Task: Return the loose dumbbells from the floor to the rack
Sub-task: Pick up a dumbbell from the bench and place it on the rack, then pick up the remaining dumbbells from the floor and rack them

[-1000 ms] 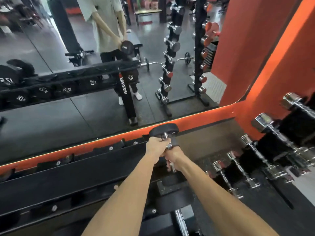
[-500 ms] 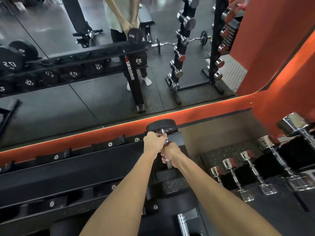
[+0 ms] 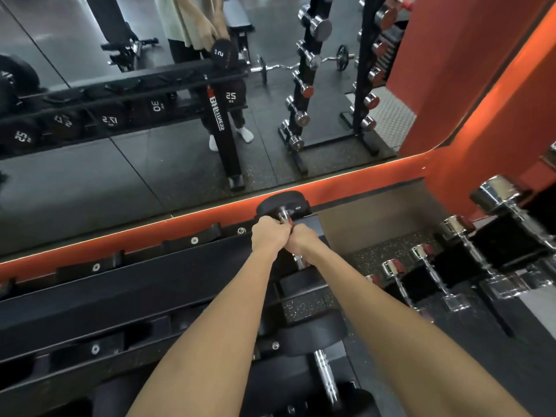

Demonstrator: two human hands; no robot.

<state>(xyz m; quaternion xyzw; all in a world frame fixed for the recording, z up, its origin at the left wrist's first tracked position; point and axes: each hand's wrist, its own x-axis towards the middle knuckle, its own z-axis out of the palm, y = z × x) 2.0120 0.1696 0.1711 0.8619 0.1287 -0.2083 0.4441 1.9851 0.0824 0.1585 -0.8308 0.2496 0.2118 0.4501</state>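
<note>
Looking through the head view, I have both hands clenched on the handle of one dumbbell at the right end of the top shelf of the rack, a little past twelve o'clock from me. My left hand wraps the bar nearer the far head; my right hand sits just beside it at about four o'clock, the two touching. The far black head stands beyond my knuckles against the orange strip below the mirror; the near head is mostly hidden under my wrists, with a bit of chrome bar showing below the right hand.

I judge it heavy and rigid, since it takes both hands. The rubber heads should bear a knock, but the chrome bar could be slick, so the middle of the handle is the place to hold, palms over it. I cannot tell whether it already rests fully in its cradle. Another dumbbell lies on the lower shelf at six o'clock, and chrome ones stand at three o'clock.
</note>
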